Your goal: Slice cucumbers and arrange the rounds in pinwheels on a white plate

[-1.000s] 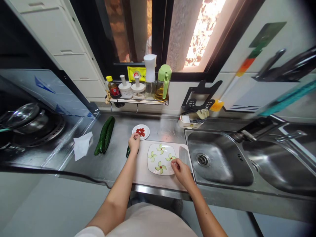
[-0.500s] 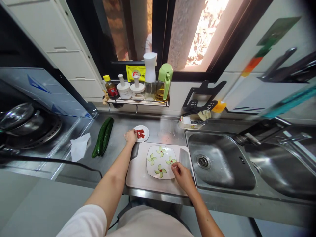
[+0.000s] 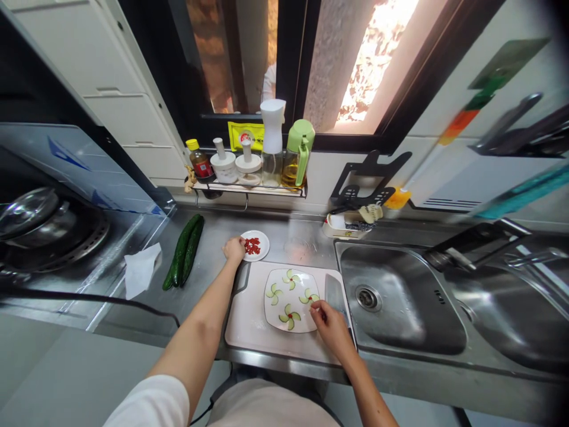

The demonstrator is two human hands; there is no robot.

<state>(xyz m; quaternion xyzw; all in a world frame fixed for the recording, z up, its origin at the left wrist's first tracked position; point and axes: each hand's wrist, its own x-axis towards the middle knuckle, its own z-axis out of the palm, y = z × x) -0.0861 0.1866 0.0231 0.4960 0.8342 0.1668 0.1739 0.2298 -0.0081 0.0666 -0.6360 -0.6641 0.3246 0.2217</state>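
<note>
My left hand is closed at the left rim of a small white plate, fingers curled on the edge. Small red pieces lie on that plate. My right hand is pinched beside the right edge of a larger squarish white plate; a hint of dark red shows between its fingers, too small to name. On the larger plate, thin green slices form several pinwheels. The front pinwheel and the right pinwheel have red centres. A pale cutting board lies beneath the larger plate.
Two cucumbers and a white paper sheet lie on the steel counter at left, near a pot on the stove. A condiment rack hangs behind. To the right is a double sink.
The view has shifted slightly, so the scene sits a little lower. Both hands keep nearly the same places, left at the small plate, right at the larger plate's edge.
</note>
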